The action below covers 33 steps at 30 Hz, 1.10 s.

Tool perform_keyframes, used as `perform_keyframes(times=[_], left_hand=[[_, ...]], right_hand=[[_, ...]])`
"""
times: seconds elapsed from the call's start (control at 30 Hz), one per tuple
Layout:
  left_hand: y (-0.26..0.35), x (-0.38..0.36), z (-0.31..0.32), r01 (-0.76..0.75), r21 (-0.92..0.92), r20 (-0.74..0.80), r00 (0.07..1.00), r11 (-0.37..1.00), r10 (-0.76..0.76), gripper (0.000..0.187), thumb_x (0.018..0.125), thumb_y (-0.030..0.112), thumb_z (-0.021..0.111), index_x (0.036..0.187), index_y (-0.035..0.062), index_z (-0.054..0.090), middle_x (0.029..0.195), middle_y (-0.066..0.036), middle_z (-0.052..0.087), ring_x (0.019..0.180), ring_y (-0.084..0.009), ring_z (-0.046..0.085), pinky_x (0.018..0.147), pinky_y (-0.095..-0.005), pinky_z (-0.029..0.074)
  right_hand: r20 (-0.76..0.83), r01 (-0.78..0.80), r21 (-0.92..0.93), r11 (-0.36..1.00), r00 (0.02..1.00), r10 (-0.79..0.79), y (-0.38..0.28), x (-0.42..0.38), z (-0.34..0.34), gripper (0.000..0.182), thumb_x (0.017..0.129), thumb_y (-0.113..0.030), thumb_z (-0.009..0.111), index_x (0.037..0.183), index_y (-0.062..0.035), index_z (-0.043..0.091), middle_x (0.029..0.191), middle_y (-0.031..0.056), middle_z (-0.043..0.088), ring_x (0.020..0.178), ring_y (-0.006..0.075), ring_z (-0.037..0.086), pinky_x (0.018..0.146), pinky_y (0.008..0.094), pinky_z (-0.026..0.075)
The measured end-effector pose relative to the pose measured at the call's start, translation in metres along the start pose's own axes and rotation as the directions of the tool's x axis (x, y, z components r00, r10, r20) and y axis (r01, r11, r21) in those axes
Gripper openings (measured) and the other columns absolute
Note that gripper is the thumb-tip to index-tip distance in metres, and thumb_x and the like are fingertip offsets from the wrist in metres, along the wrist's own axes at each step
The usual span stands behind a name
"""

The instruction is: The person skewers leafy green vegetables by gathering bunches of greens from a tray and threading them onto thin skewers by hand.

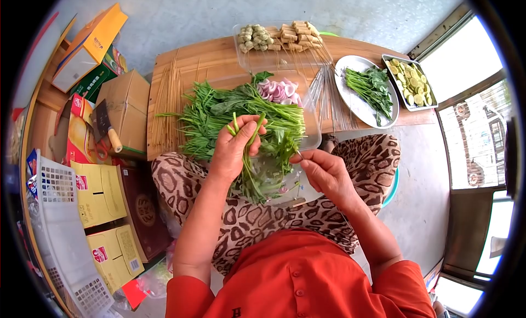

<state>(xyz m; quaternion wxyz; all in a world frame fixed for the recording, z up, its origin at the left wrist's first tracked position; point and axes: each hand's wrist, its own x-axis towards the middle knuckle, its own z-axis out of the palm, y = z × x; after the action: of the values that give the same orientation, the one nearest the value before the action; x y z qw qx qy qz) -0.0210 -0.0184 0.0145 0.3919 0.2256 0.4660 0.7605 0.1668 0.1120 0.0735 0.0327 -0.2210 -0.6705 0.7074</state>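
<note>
My left hand (236,149) is closed around a few green stems, whose leafy ends hang down over the lap. To its right, my right hand (323,172) pinches a thin skewer, mostly hidden by the fingers, with its tip close to the hanging leaves. Behind both hands a large heap of leafy greens (219,107) lies in a clear plastic tray (313,129), with sliced pink onion (279,91) at its back. Bare thin skewers (170,104) lie on the wooden table (189,55) at the left.
A clear tray at the back holds skewered rolls (296,35) and greenish pieces (253,38). On the right are an oval plate (356,107) of bundled greens and a metal tray (433,103) of green slices. Boxes (125,101) and a knife (102,119) stand left.
</note>
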Motion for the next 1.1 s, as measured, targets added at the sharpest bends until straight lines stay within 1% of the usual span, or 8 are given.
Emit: perform_keyframes(times=[0.03,0.07,0.13,0.27,0.33,0.57,0.63,1.1], left_hand=[[0.0010,-0.0001,0.0007,0.023,-0.048,-0.014,1.000,0.999,-0.024,0.025,0.096,0.022,0.054,0.108,0.0009,0.059,0.094,-0.005,0.061,0.061,-0.0075,0.047,0.051,-0.0213,0.036],[0.0015,-0.0004,0.0020,0.024,-0.047,-0.012,1.000,0.999,-0.024,0.025,0.096,0.022,0.054,0.108,0.0009,0.059,0.094,-0.005,0.061,0.061,-0.0075,0.047,0.051,-0.0213,0.036],[0.0024,-0.0011,0.0038,0.022,-0.067,-0.034,0.999,0.998,-0.024,0.025,0.095,0.022,0.056,0.109,0.0009,0.060,0.099,-0.005,0.060,0.063,-0.0069,0.046,0.051,-0.0218,0.037],[0.0011,-0.0010,0.0016,0.006,-0.065,-0.042,0.999,0.998,-0.008,0.025,0.095,0.020,0.057,0.111,0.0013,0.059,0.100,-0.005,0.060,0.065,-0.0064,0.046,0.052,-0.0225,0.038],[0.0028,-0.0014,0.0018,-0.042,-0.037,-0.027,0.999,0.998,0.041,0.025,0.094,0.019,0.057,0.111,0.0013,0.060,0.098,-0.004,0.059,0.067,-0.0061,0.046,0.052,-0.0223,0.038],[0.0031,-0.0018,0.0019,-0.045,-0.091,-0.021,0.999,0.995,0.044,0.024,0.094,0.019,0.058,0.110,0.0006,0.060,0.089,-0.002,0.057,0.068,-0.0060,0.047,0.052,-0.0219,0.038],[0.0043,-0.0028,0.0017,-0.012,-0.039,-0.023,1.000,0.999,0.011,0.025,0.095,0.020,0.057,0.110,0.0001,0.060,0.086,-0.002,0.057,0.067,-0.0064,0.048,0.052,-0.0220,0.039],[0.0056,-0.0035,0.0013,-0.021,-0.006,-0.030,0.999,1.000,0.020,0.026,0.095,0.021,0.057,0.107,-0.0009,0.062,0.085,-0.003,0.057,0.066,-0.0068,0.048,0.053,-0.0222,0.039]], right_hand=[[0.014,0.008,-0.029,1.000,1.000,-0.008,-0.0015,-0.0022,0.0003,0.022,0.097,-0.017,0.052,0.110,-0.0028,0.063,0.060,-0.0101,0.040,0.052,-0.0002,0.033,0.047,0.0175,0.026],[0.012,0.009,-0.027,1.000,1.000,-0.009,-0.0013,-0.0033,0.0000,0.022,0.097,-0.017,0.052,0.110,-0.0028,0.063,0.060,-0.0101,0.040,0.052,-0.0002,0.033,0.047,0.0175,0.026],[0.017,-0.004,-0.036,0.999,1.000,0.005,-0.0010,-0.0043,-0.0006,0.022,0.097,-0.017,0.052,0.110,-0.0037,0.063,0.061,-0.0102,0.041,0.052,-0.0003,0.034,0.047,0.0172,0.027],[0.027,-0.010,-0.027,1.000,1.000,0.010,-0.0040,-0.0078,0.0004,0.022,0.096,-0.017,0.052,0.109,-0.0038,0.063,0.062,-0.0095,0.043,0.054,-0.0002,0.035,0.048,0.0173,0.028],[0.027,-0.011,-0.030,0.999,1.000,0.011,-0.0039,-0.0084,0.0012,0.022,0.096,-0.017,0.052,0.109,-0.0035,0.063,0.063,-0.0084,0.046,0.055,-0.0002,0.037,0.049,0.0173,0.030],[0.045,-0.029,-0.035,0.999,0.999,0.031,-0.0032,-0.0077,0.0015,0.022,0.096,-0.017,0.052,0.109,-0.0038,0.064,0.065,-0.0079,0.047,0.056,0.0003,0.039,0.052,0.0177,0.034],[0.029,0.024,-0.044,0.999,0.999,-0.022,-0.0008,-0.0063,0.0049,0.024,0.098,-0.018,0.050,0.110,-0.0014,0.062,0.056,-0.0092,0.038,0.049,0.0005,0.031,0.045,0.0182,0.024],[0.034,0.013,-0.076,0.997,0.999,-0.010,-0.0033,-0.0070,0.0057,0.024,0.098,-0.018,0.050,0.110,-0.0022,0.063,0.057,-0.0091,0.038,0.049,0.0005,0.031,0.045,0.0184,0.025]])
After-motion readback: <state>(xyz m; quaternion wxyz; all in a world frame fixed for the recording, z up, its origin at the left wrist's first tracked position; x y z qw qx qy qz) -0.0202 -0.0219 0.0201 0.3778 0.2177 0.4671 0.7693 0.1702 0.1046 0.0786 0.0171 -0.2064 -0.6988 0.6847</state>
